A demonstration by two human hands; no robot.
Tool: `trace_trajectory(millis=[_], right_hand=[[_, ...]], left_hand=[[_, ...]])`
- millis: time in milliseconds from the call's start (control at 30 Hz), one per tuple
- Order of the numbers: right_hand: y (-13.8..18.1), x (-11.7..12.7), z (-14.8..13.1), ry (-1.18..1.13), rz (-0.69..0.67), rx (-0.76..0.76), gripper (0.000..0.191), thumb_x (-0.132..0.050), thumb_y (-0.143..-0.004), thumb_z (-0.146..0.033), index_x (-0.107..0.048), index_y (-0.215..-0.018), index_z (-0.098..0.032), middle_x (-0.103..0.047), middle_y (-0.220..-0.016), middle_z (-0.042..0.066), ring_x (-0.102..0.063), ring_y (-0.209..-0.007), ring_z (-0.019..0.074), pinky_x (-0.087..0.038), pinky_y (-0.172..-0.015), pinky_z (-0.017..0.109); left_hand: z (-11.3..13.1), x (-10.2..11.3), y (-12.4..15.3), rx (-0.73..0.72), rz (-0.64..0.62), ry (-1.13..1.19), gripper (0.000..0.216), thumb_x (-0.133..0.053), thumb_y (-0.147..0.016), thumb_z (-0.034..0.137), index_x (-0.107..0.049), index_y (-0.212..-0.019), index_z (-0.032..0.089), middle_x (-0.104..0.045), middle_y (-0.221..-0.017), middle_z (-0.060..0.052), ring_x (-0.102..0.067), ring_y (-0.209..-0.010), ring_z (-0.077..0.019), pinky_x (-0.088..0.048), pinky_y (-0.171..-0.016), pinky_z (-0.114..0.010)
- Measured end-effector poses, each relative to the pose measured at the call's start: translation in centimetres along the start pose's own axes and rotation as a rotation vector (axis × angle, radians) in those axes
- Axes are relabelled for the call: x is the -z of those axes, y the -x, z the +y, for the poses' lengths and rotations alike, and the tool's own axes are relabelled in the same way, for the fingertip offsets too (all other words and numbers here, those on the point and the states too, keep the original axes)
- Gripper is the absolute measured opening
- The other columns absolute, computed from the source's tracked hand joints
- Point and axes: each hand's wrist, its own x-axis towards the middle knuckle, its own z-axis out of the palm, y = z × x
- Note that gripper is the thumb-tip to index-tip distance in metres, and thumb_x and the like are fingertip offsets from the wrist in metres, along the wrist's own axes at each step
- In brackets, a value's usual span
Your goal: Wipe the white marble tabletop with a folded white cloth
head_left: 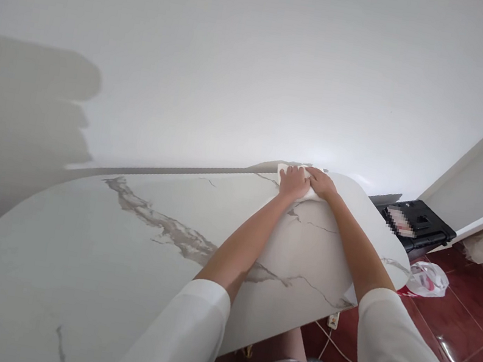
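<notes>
Both my arms reach across a white marble-patterned table to its far edge by the wall. My left hand and my right hand lie side by side, palms down, pressed onto a small white cloth. The fingers of both hands curl over the cloth, which shows only at its edges around and under the hands. I wear white long sleeves pushed up to the elbows.
A white wall runs behind the table. To the right, on the dark red tiled floor, lie a black device, a white plastic bag and a white cable with a plug.
</notes>
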Motion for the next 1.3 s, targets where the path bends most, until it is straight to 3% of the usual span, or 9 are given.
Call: trace_trajectory(millis=[267,633,900,1100,1300], right_hand=[[0.9,0.1,-0.2,0.065,-0.032,0.048,0.055,-0.032,-0.095,-0.026,-0.047,-0.146,-0.017,-0.045,-0.154,0.003,-0.037,-0.144,0.0206,-0.027,-0.121,0.039],[5.1,0.1,-0.1,0.071,-0.009,0.135,0.055,-0.030,-0.094,-0.024,-0.048,-0.146,-0.019,-0.047,-0.153,0.003,-0.038,-0.144,0.0225,-0.029,-0.121,0.044],[10.0,1.5,-1.4,0.129,-0.068,0.088,0.056,-0.029,-0.096,-0.028,-0.043,-0.149,-0.017,-0.041,-0.156,0.005,-0.035,-0.146,0.0241,-0.030,-0.121,0.046],[14.4,1.9,-1.1,0.149,-0.041,0.159,0.056,-0.026,-0.099,-0.035,-0.045,-0.148,-0.016,-0.043,-0.155,0.006,-0.035,-0.146,0.0225,-0.027,-0.123,0.042],[18.4,2.4,-1.3,0.146,-0.039,0.173,0.056,-0.024,-0.100,-0.036,-0.042,-0.150,-0.020,-0.041,-0.156,0.004,-0.033,-0.147,0.0229,-0.025,-0.124,0.045]], left_hand=[[0.5,0.3,1.8,-0.005,-0.015,-0.053,0.047,-0.026,-0.097,0.029,-0.048,-0.136,0.012,-0.049,-0.144,-0.016,-0.040,-0.135,-0.0284,-0.030,-0.111,-0.048],[1.7,0.7,6.0,-0.046,-0.005,-0.070,0.047,-0.027,-0.097,0.029,-0.048,-0.135,0.012,-0.050,-0.142,-0.019,-0.042,-0.131,-0.0318,-0.032,-0.106,-0.049],[3.1,1.2,10.2,-0.096,0.004,-0.064,0.047,-0.027,-0.096,0.029,-0.049,-0.133,0.010,-0.052,-0.137,-0.020,-0.044,-0.128,-0.0334,-0.032,-0.105,-0.051],[5.0,2.2,14.6,-0.113,-0.008,-0.057,0.048,-0.029,-0.097,0.029,-0.046,-0.137,0.009,-0.049,-0.142,-0.021,-0.041,-0.133,-0.0339,-0.030,-0.108,-0.052],[6.5,3.0,18.0,-0.128,-0.054,-0.045,0.053,-0.027,-0.098,0.029,-0.040,-0.144,0.008,-0.042,-0.150,-0.021,-0.033,-0.140,-0.0349,-0.025,-0.114,-0.054]])
